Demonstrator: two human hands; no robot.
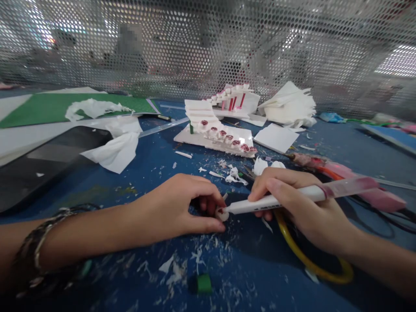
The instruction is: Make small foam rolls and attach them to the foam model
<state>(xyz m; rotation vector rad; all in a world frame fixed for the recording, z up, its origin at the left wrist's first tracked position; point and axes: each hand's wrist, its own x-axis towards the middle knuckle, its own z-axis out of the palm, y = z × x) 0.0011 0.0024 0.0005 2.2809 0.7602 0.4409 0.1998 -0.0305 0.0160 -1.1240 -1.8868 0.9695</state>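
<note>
My left hand [180,208] rests on the blue table [260,268], its fingers pinched round a small white piece with a red spot [222,213]. My right hand [292,203] grips a white pen-like marker with a pink translucent cap end [292,198]. The marker's tip touches the small piece. Behind them stands a white foam stair model with red-topped posts [216,132], and a second one [234,99] farther back.
White scraps litter the table. A black tablet [42,162] and white tissue [113,149] lie at left, with a green mat [48,108] behind. A yellow-handled tool [308,262] lies under my right wrist. Foam sheets [289,106] and a perforated metal screen [208,43] stand at the back.
</note>
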